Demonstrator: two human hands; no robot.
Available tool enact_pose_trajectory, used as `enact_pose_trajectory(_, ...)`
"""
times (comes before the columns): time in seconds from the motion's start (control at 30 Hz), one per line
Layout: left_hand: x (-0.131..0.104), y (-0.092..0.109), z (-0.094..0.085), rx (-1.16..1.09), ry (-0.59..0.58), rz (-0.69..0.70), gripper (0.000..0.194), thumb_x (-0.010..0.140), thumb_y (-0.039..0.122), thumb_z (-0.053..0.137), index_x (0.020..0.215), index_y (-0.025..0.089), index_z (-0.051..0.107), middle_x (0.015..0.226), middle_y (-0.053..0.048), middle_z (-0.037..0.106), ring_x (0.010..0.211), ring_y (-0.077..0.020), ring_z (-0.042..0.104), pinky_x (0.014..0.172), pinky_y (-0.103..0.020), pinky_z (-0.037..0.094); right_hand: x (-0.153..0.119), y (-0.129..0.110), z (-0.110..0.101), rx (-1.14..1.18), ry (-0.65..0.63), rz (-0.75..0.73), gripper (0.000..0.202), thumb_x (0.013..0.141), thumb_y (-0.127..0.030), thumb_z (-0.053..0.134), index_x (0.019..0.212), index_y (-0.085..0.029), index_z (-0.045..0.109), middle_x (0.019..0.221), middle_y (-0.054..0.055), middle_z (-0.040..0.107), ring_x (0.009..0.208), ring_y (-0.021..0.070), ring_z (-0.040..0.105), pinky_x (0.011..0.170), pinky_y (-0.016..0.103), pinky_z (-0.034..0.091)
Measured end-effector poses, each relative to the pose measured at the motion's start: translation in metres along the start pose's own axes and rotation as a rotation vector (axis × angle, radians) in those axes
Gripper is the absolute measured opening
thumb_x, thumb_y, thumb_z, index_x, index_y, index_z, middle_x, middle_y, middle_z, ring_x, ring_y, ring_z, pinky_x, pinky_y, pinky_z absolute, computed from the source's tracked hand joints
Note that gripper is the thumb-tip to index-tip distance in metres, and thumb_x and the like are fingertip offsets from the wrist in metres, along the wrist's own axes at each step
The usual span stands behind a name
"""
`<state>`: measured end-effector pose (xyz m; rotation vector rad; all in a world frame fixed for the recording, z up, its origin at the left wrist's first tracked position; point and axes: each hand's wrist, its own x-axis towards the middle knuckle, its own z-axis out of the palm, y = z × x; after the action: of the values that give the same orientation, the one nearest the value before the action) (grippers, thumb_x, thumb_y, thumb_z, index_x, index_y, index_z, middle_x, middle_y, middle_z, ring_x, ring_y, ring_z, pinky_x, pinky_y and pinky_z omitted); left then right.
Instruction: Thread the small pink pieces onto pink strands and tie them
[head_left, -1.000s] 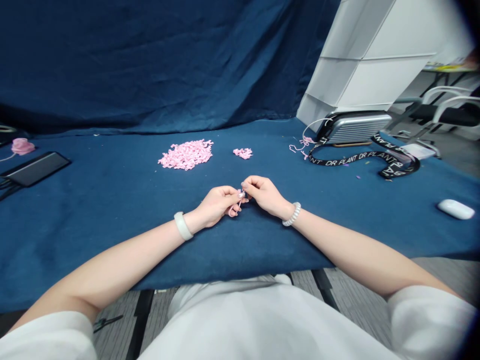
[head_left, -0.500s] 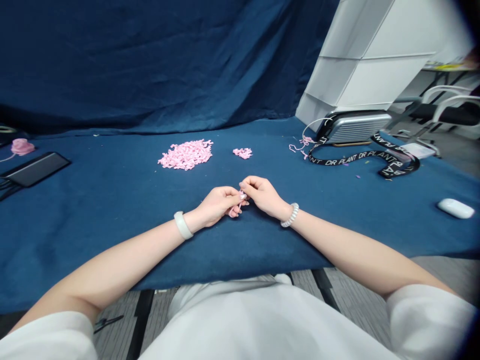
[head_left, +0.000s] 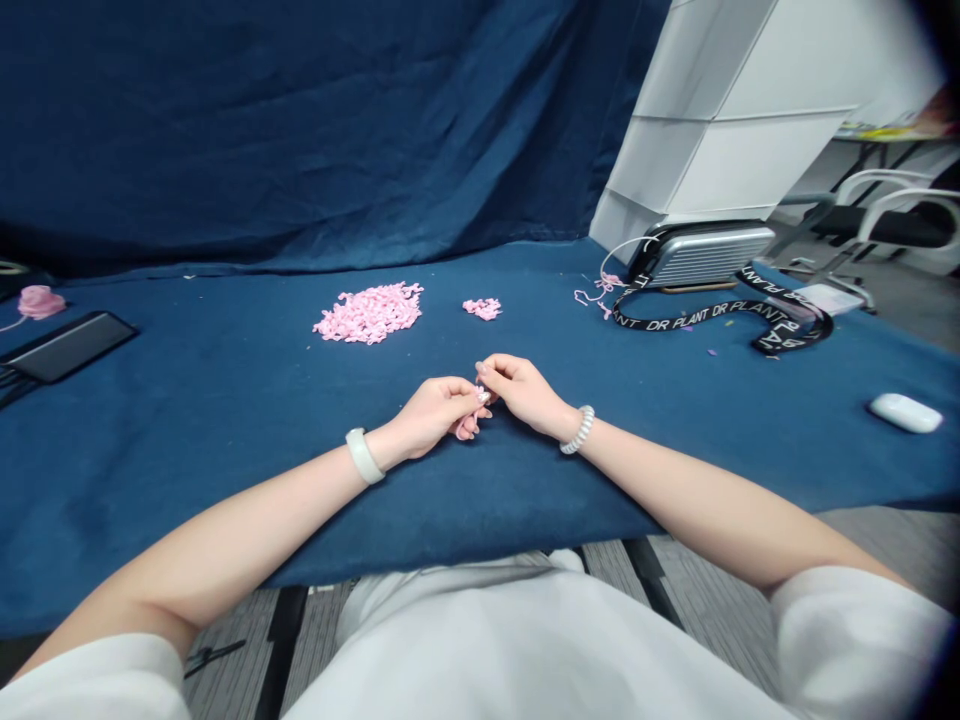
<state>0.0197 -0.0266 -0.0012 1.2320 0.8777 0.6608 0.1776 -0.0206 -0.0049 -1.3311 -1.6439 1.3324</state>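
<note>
Near the middle of the blue cloth, my left hand [head_left: 439, 413] pinches a small piece of pink yarn [head_left: 462, 428], part of which hangs by its fingers. My right hand [head_left: 523, 391] meets it from the right, thumb and forefinger pressed together at the same spot; what lies between those fingertips is too small to make out. Beyond the hands lies a large pile of pink yarn pieces [head_left: 369, 313], with a smaller pink pile [head_left: 482, 309] to its right.
A black device [head_left: 69, 347] and a pink yarn ball [head_left: 40, 302] are at the left. At the right are a silver ridged case [head_left: 709, 255], a black lettered strap [head_left: 705, 315], loose pink yarn [head_left: 604, 286] and a white oval case [head_left: 906, 413].
The view has shifted slightly. My fingertips have moved a little against each other, and both hands stay together at the pink yarn.
</note>
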Motion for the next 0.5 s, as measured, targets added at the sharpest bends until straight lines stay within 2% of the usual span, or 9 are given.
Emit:
enact_pose_trajectory(0.1, 0.0, -0.002, 0.0, 0.032, 0.001, 0.01, 0.025, 0.078, 0.031, 0.064, 0.074, 0.007, 0.059, 0.052, -0.004, 0.054, 0.043, -0.008, 0.049, 0.045, -0.019, 0.043, 0.001, -0.002, -0.008, -0.036, -0.028, 0.054, 0.083, 0.064, -0.082, 0.022, 0.093, -0.006, 0.041, 0.067, 0.0, 0.047, 0.056, -0.0133, 0.034, 0.058, 0.001, 0.033)
enact_pose_trajectory(0.23, 0.0, -0.002, 0.0, 0.071, 0.025, 0.007, 0.028, 0.078, 0.035, 0.064, 0.073, 0.008, 0.058, 0.051, -0.004, 0.054, 0.043, -0.0088, 0.05, 0.045, -0.02, 0.044, -0.006, -0.01, -0.018, -0.252, -0.066, 0.105, 0.092, 0.063, -0.085, 0.015, 0.077, 0.0, 0.048, 0.058, 0.002, 0.043, 0.051, -0.0142, 0.026, 0.053, 0.001, 0.022)
enact_pose_trajectory(0.37, 0.0, -0.003, 0.001, 0.087, 0.023, 0.011, 0.026, 0.078, 0.033, 0.064, 0.073, 0.008, 0.057, 0.052, -0.004, 0.054, 0.043, -0.0092, 0.051, 0.046, -0.021, 0.045, -0.012, -0.014, -0.021, -0.357, -0.172, 0.063, 0.093, 0.062, -0.085, 0.018, 0.079, 0.0, 0.052, 0.064, 0.002, 0.048, 0.052, -0.0152, 0.024, 0.053, 0.003, 0.016)
enact_pose_trajectory(0.5, 0.0, -0.001, 0.002, 0.071, 0.022, -0.007, 0.025, 0.077, 0.032, 0.065, 0.073, 0.008, 0.057, 0.051, -0.004, 0.054, 0.043, -0.0092, 0.051, 0.046, -0.021, 0.046, -0.011, -0.012, -0.02, -0.372, -0.166, 0.024, 0.089, 0.064, -0.083, 0.02, 0.087, -0.002, 0.05, 0.068, 0.001, 0.05, 0.055, -0.0155, 0.023, 0.054, 0.001, 0.016)
